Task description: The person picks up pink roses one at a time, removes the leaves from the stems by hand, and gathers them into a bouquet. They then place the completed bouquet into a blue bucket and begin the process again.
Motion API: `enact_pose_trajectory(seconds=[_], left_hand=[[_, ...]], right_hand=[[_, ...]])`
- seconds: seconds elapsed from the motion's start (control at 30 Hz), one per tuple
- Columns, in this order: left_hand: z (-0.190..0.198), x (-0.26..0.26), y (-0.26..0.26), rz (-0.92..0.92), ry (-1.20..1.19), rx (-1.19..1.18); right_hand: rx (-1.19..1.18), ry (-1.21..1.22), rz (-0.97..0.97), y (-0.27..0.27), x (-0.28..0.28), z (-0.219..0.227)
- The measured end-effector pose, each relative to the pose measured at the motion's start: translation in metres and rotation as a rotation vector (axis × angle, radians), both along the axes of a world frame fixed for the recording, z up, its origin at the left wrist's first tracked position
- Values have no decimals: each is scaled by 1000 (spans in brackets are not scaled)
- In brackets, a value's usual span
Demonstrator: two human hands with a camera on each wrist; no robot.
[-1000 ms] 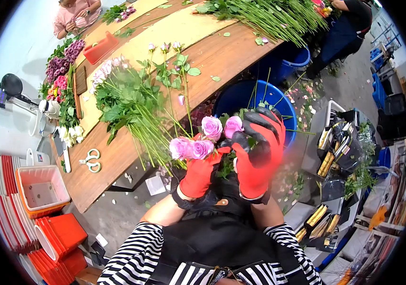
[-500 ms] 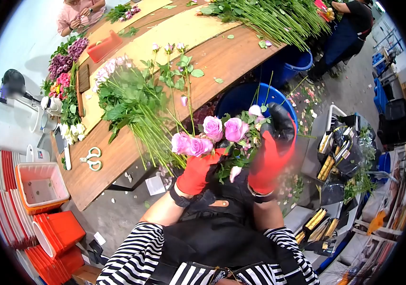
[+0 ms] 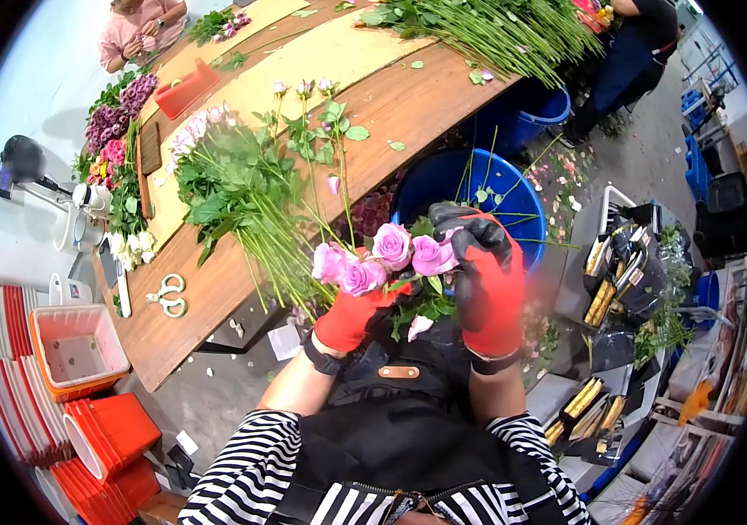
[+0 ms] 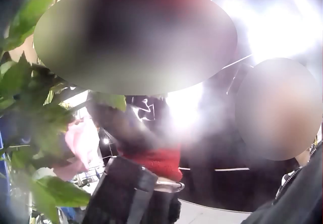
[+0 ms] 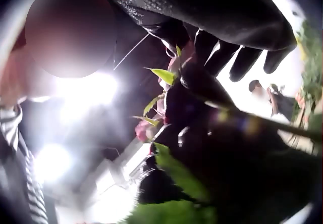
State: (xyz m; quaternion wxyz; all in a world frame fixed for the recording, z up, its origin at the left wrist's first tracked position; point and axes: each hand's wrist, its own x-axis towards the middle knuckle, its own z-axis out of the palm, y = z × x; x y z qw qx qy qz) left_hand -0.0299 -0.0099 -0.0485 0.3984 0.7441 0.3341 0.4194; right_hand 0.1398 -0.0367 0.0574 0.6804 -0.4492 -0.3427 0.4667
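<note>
Both hands wear red gloves with black fingers and palms. My left hand (image 3: 358, 315) grips a small bunch of stems under several pink roses (image 3: 393, 247) in front of the apron. At the bunch's right side my right hand (image 3: 487, 280) curls its fingers at the rightmost pink rose (image 3: 433, 255), pinching at its outer petals. A pale pink bloom (image 3: 420, 328) hangs low among green leaves (image 3: 433, 306) beneath the hands. Pink blooms (image 5: 146, 129) and leaves (image 5: 164, 75) show beside the dark fingers in the right wrist view. Blurred patches cover much of the left wrist view.
A wooden table (image 3: 216, 289) holds leafy rose stems (image 3: 242, 184), scissors (image 3: 168, 296) and a red tray (image 3: 185, 87). A blue bucket (image 3: 522, 175) stands beyond the right hand. Orange crates (image 3: 111, 433) stand left; a bin of wrapped items (image 3: 623, 262) stands right. Two people work farther off.
The right hand drew back from the roses to the right with its fingers raised, then came back in to the rightmost rose. The left hand keeps its grip on the bunch.
</note>
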Motion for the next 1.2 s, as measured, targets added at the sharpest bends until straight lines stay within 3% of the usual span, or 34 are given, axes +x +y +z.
enact_pose_trajectory(seconds=[0.17, 0.27, 0.3, 0.33, 0.4, 0.53, 0.57, 0.7, 0.8, 0.83, 0.93, 1.0, 1.03, 1.13, 1.2], left_hand=[[1, -3, 10, -91, -30, -95], [-7, -3, 10, -77, -184, -322], [-9, -6, 11, -87, -195, -345], [-11, -6, 12, -87, -196, -341], [-11, -5, 13, -86, -198, -333], [6, -2, 5, -74, -337, -655], [-6, -3, 3, -73, -302, -630], [17, 4, 5, -110, -315, -362], [25, 4, 4, -114, -285, -496], [26, 5, 6, -98, -292, -481], [33, 8, 6, -67, -476, -641], [26, 4, 11, -75, -127, -200], [27, 2, 13, -68, -19, 150], [34, 3, 9, -47, -126, -458], [28, 5, 10, -43, -89, -245]], right_hand=[[110, 227, -113, 12, 6, -47], [2, -68, -196, 10, 1, -21], [109, -36, -110, 8, 3, -20], [51, -201, -7, 2, 5, -8], [182, -374, 27, 2, -1, -4], [119, -479, -139, 1, -6, -16], [133, -362, -141, 0, -7, -15], [-82, -9, -56, 0, -8, -18], [30, 41, -55, 11, 3, -48], [9, 165, -156, 13, 4, -52], [83, -8, -425, 23, -5, -42], [75, -140, -390, 15, 1, -36], [89, -218, -363, 11, 3, -36], [134, -396, -373, 4, -8, -20], [186, -482, -393, 0, -16, -13]])
